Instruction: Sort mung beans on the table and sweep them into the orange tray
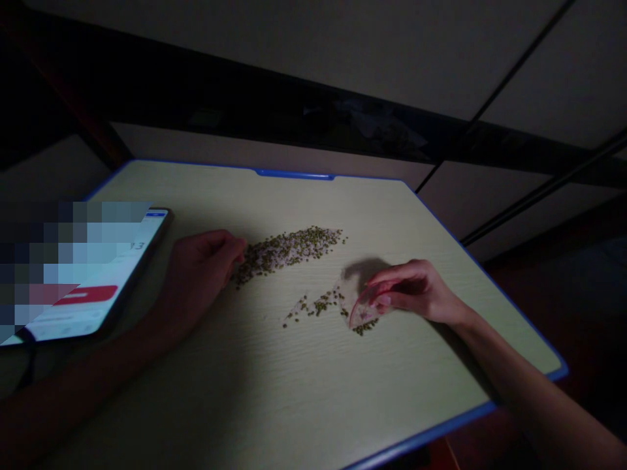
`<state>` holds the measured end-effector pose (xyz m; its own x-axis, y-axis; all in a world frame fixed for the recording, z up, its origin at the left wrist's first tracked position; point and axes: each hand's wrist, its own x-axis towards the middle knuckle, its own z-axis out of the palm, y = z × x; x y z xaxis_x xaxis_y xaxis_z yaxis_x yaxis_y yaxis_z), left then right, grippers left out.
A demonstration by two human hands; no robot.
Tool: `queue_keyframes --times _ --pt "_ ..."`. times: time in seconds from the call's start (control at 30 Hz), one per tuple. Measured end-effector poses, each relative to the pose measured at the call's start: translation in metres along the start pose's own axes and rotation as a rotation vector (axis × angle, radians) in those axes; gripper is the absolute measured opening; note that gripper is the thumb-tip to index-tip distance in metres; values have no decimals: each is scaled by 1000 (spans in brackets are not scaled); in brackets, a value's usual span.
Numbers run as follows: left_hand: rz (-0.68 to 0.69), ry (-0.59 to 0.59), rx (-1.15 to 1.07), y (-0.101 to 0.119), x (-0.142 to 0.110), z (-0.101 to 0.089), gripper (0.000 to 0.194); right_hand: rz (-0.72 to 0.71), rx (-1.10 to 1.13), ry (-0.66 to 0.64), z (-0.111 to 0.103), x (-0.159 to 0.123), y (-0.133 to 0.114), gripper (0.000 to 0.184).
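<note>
Green seeds (316, 238) and whitish grains (290, 252) show against a pale yellowish, faintly streaked table (284, 391) edged in blue.

A dim room, probably in a home, on my feed.
I see a small, pale wood-grain table with blue edging (304, 398) near flat, light-coloured furniture panels (343, 39) and a dark, cluttered recess (372, 124).
</note>
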<state>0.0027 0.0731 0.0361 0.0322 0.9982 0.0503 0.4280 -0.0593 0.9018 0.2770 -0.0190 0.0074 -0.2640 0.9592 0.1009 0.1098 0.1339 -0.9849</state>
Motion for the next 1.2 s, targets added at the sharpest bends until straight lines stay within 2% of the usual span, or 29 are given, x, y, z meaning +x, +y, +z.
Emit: queue_keyframes --times 0.37,0.6,1.0,1.2 --pt "-20 -9 23 3 -3 -1 25 39 9 122 0 -1 -1 31" --pt "-7 -14 25 3 -2 -1 25 85 -13 129 1 -1 -2 27" --pt "-13 -13 17 5 -4 -1 25 48 4 273 2 3 -2 26" --pt "-14 -13 -2 -2 -1 0 26 62 5 196 3 2 -3 26"
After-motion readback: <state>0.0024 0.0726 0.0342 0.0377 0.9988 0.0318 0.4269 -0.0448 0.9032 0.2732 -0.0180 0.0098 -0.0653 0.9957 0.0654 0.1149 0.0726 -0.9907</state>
